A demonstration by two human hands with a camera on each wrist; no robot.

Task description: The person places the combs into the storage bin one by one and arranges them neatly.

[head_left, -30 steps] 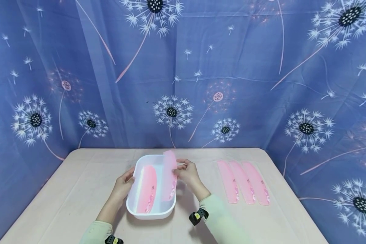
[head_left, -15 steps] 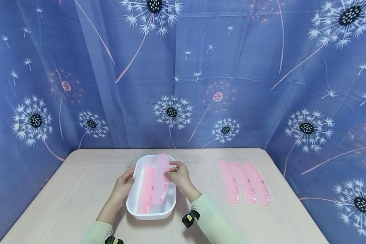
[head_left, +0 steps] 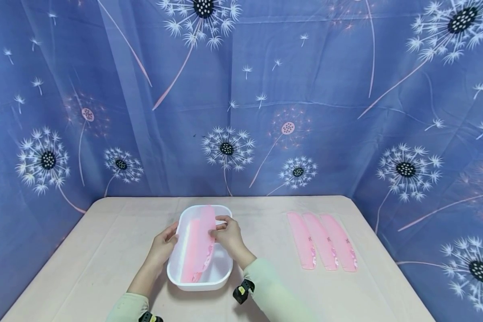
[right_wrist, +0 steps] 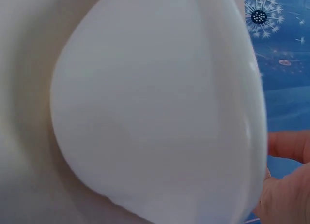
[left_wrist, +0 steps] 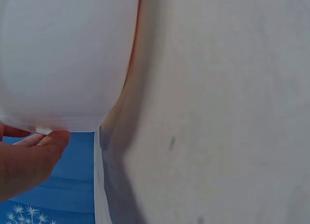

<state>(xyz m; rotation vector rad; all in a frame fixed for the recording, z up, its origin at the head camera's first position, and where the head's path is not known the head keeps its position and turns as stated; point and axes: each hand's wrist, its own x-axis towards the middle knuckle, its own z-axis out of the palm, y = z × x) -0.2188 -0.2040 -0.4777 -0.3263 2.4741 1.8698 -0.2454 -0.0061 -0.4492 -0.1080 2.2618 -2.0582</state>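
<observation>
A white plastic basin (head_left: pixel 201 286) stands on the table left of centre. My left hand (head_left: pixel 162 245) grips its left rim; in the left wrist view, the fingers touch the edge of the basin (left_wrist: pixel 63 59). With thumb and fingers, my right hand (head_left: pixel 230 237) pinches a translucent pink comb (head_left: pixel 206 228) by its right edge. That comb hangs tilted over the inside of the basin. Beneath it, partly covered, another pink comb (head_left: pixel 190 252) lies along the basin's left side. In the right wrist view the basin wall hides the held comb and part of the hand (right_wrist: pixel 290 185).
Three more pink combs (head_left: pixel 322 241) lie side by side on the right of the table. A pale cloth covers the table (head_left: pixel 104 250). Blue dandelion-print curtains (head_left: pixel 233 89) rise behind its back edge and at both sides.
My right hand has carried the pink comb leftward, from the basin's right rim to over its middle, where it now overlaps the comb inside. The left hand and basin stay put.
</observation>
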